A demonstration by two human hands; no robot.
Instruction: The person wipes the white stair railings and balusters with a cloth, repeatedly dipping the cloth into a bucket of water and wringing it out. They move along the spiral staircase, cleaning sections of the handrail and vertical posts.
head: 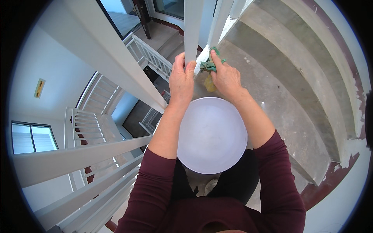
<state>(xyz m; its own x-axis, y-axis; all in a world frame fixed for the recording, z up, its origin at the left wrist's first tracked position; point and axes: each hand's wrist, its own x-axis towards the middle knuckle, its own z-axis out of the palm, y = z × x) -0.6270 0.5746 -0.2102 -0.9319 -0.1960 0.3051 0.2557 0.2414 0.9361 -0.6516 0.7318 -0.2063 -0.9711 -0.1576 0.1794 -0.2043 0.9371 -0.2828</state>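
Note:
My left hand (pixel 182 80) grips a white baluster (pixel 191 32) of the stair railing, fingers behind it and thumb at its near side. Just to the right, my right hand (pixel 226 76) presses a crumpled green cloth (pixel 208 65) against the white base strip, close to the foot of the neighbouring baluster (pixel 217 29). A yellow cloth or sponge (pixel 209 84) shows under the right hand; whether it is held cannot be told. Between my forearms, in front of my knees, is a round pale lilac basin (pixel 212 135); its inside looks cloudy.
Curved concrete steps (pixel 279 96) rise on the right beside a wall with peeling maroon paint (pixel 329 174). On the left, more white balusters (pixel 87 157) border an open stairwell, with lower railings (pixel 148 55) and a metal ladder (pixel 150 121) far below.

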